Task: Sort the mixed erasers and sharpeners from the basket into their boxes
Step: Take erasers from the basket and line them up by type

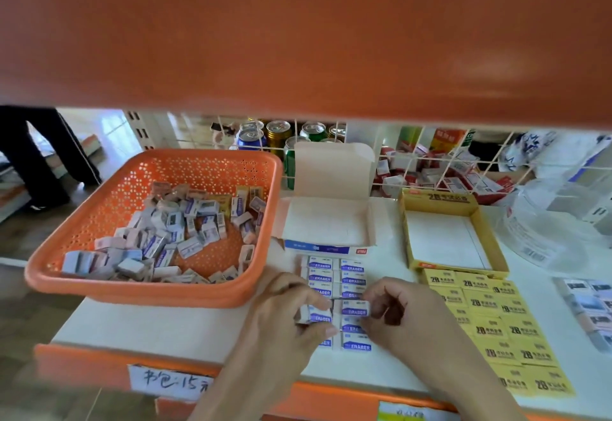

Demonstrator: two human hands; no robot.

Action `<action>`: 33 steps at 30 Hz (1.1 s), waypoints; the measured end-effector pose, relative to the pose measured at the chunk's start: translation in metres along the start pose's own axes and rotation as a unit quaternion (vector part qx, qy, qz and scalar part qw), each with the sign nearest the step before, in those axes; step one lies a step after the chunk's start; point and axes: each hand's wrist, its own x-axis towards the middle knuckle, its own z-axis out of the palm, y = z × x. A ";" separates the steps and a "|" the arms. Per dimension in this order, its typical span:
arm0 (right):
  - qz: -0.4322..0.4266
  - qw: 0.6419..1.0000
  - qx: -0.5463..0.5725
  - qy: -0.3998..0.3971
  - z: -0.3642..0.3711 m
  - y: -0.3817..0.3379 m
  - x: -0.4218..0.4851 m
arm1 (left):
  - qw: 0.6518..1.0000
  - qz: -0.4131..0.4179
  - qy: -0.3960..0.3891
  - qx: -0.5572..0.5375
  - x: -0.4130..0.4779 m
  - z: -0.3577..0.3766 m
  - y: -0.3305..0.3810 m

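Two columns of white erasers (334, 276) lay label-up on the shelf (165, 324) in the head view, between its front edge and the open white box (326, 225), probably squared up for packing as a block.

Left hand (284, 314): fingers curled round one white eraser (318, 316) at the left column, apparently seating it in line.

Right hand (400, 318): fingertips closed on the end of a second eraser (354, 309) in the right column, seemingly nudging it flush.

Orange basket (159, 298): at the shelf's left end, overhanging the edge, holding a loose heap of mixed stock (172, 232) not yet sorted. Which pieces were sharpeners could not be told.

Yellow box (450, 238): toward the right, empty, with yellow erasers (496, 324) tiled in front of it down to the front edge.

Surroundings: a clear plastic tub (546, 232) at the right end; drink cans (278, 132) and red-and-white packs (430, 169) behind a wire grid along the back edge; a handwritten label (172, 384) on the front lip.

Obstruction: an orange upper shelf (298, 23) hung low, likely limiting headroom for lifting. The raised box flap stood against the back.
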 end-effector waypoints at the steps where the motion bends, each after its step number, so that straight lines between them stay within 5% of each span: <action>1: -0.005 1.000 -0.016 0.002 0.000 0.000 0.001 | 1.000 0.008 0.006 0.009 0.000 0.001 -0.002; 12: -0.012 0.995 -0.098 0.008 0.005 0.004 0.001 | 0.993 0.071 0.071 0.055 0.002 0.010 -0.024; 33: -0.016 0.983 -0.182 0.010 0.005 -0.006 0.003 | 0.998 -0.014 0.052 -0.015 0.011 0.012 -0.025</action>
